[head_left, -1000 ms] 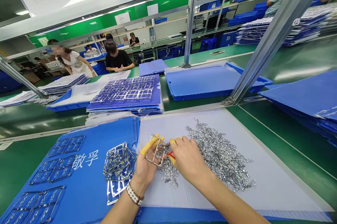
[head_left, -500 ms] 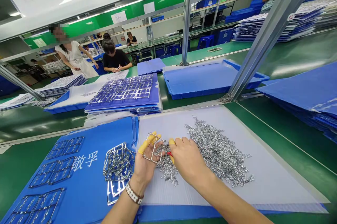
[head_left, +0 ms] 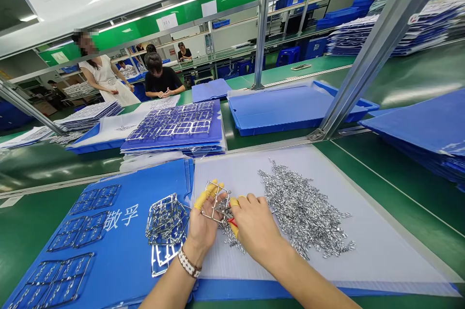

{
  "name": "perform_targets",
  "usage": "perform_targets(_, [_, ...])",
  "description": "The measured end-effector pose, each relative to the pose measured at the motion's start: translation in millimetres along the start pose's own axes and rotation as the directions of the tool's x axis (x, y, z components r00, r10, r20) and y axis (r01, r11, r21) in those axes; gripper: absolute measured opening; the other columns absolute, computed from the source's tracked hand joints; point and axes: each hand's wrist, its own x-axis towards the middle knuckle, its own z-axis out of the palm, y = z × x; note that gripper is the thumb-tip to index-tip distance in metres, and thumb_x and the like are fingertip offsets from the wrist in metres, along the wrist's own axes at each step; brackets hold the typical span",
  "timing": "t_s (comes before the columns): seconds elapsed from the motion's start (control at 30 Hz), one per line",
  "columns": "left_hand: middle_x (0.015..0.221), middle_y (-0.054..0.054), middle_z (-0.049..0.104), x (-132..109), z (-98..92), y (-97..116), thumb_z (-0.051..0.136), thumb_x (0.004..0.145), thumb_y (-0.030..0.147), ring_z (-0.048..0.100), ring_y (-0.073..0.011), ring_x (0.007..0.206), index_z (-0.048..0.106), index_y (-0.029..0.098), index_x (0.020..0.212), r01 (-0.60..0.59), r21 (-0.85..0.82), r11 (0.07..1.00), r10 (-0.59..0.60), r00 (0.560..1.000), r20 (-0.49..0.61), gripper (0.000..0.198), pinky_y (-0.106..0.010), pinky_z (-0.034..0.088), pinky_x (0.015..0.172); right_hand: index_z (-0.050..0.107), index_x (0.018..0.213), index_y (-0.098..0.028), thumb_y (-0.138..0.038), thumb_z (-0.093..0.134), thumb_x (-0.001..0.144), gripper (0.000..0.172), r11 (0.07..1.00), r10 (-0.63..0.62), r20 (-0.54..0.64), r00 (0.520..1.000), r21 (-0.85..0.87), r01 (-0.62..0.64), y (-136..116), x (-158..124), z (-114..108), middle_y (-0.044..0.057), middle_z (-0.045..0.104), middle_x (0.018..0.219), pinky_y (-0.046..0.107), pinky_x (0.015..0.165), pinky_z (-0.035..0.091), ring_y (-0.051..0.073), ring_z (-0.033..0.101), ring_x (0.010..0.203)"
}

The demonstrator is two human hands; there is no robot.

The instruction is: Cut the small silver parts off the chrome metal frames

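The left grip (head_left: 204,227) pinches a wire frame (head_left: 216,202) up between its yellow-capped fingers (head_left: 204,198), held clear of the loose metal clips (head_left: 303,209), while the right grip (head_left: 254,229) closes around red-handled pliers (head_left: 232,222) just beside that frame.

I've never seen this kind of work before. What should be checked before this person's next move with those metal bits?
Left hand holding the small wire frame: ok.
Right hand holding the red-handled tool: ok.
Tool's tip on the frame: cannot tell, the fingers block the view.
Yellow finger covers in place: ok.
Pile of metal bits on the white sheet: ok.
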Motion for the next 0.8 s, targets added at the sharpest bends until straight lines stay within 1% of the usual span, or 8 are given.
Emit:
perform_targets(0.23, [0.128,-0.007,0.058,1.0,0.7,0.6,0.058,0.082,0.038,0.057,-0.0221,0.106,0.063,0.021,0.117,0.0,0.001,1.0,0.0,1.0,-0.014,0.038,-0.026,0.045,0.066,0.063,0.093,-0.017,-0.011,0.062,0.079,0.016,0.999,0.008,-0.002,1.0,-0.04,-0.008,-5.3,0.9,-3.4,0.008,0.065,0.085,0.036,0.067,0.033,0.025,0.058,0.081])
perform_targets(0.33, [0.128,-0.007,0.057,0.1,1.3,1.0,0.06,0.081,0.038,0.057,-0.0216,0.105,0.062,0.022,0.117,-0.011,0.018,1.0,0.011,1.0,-0.01,0.04,-0.022,0.043,0.059,0.063,0.091,-0.019,-0.01,0.063,0.077,0.016,0.999,0.003,-0.04,0.999,-0.048,-0.005,1.8,-3.1,1.1,0.007,0.065,0.081,0.035,0.067,0.033,0.024,0.059,0.079])
perform_targets(0.4, [0.127,-0.008,0.057,-1.4,2.9,1.3,0.061,0.08,0.041,0.058,-0.0225,0.105,0.062,0.021,0.116,-0.023,0.059,0.998,0.023,1.0,-0.002,0.041,-0.023,0.045,0.062,0.062,0.089,-0.02,-0.015,0.064,0.077,0.013,0.999,-0.009,-0.108,0.994,-0.041,0.005,14.2,-9.9,9.3,0.006,0.065,0.079,0.035,0.066,0.034,0.024,0.059,0.077])
perform_targets(0.47, [0.127,-0.01,0.056,-2.0,4.9,1.2,0.061,0.079,0.044,0.057,-0.0247,0.105,0.062,0.02,0.116,-0.047,0.151,0.987,0.043,0.999,0.032,0.043,-0.028,0.048,0.068,0.061,0.097,-0.021,-0.023,0.065,0.075,0.022,0.999,-0.032,-0.222,0.974,-0.035,0.025,31.6,-17.0,21.1,0.005,0.065,0.079,0.035,0.064,0.035,0.026,0.059,0.077])
perform_targets(0.57, [0.128,-0.011,0.055,1.2,6.4,-0.2,0.06,0.08,0.041,0.059,-0.0257,0.102,0.061,0.02,0.118,-0.083,0.355,0.931,0.049,0.993,0.105,0.043,-0.032,0.05,0.069,0.057,0.108,-0.019,-0.035,0.054,0.083,0.03,0.989,-0.134,-0.444,0.886,-0.009,0.145,56.2,-22.5,37.3,0.006,0.065,0.085,0.036,0.064,0.036,0.026,0.059,0.077])
perform_targets(0.67, [0.119,-0.01,0.059,2.5,7.2,-2.6,0.05,0.086,0.037,0.061,-0.0228,0.095,0.062,0.02,0.117,-0.154,0.606,0.781,0.09,0.987,0.136,0.037,-0.031,0.049,0.068,0.055,0.112,-0.018,-0.044,0.041,0.091,0.036,0.973,-0.145,-0.554,0.82,0.073,0.221,65.6,-25.6,40.9,0.007,0.064,0.086,0.035,0.065,0.039,0.024,0.059,0.076])
perform_targets(0.73, [0.105,-0.009,0.064,-2.2,9.6,-1.2,0.043,0.09,0.033,0.061,-0.0211,0.09,0.067,0.019,0.106,-0.271,0.768,0.58,0.182,0.962,0.203,0.032,-0.033,0.049,0.072,0.055,0.114,-0.018,-0.046,0.04,0.092,0.039,0.96,-0.147,-0.58,0.801,0.111,0.257,64.4,-28.2,37.8,0.008,0.064,0.087,0.035,0.066,0.041,0.023,0.059,0.076])
perform_targets(0.8, [0.094,-0.008,0.066,-11.6,12.4,6.5,0.039,0.091,0.027,0.06,-0.0195,0.086,0.069,0.018,0.1,-0.404,0.836,0.372,0.264,0.909,0.322,0.032,-0.034,0.049,0.078,0.054,0.116,-0.018,-0.046,0.042,0.092,0.039,0.946,-0.16,-0.585,0.795,0.138,0.292,62.4,-30.6,36.2,0.009,0.063,0.089,0.035,0.068,0.043,0.023,0.06,0.078])
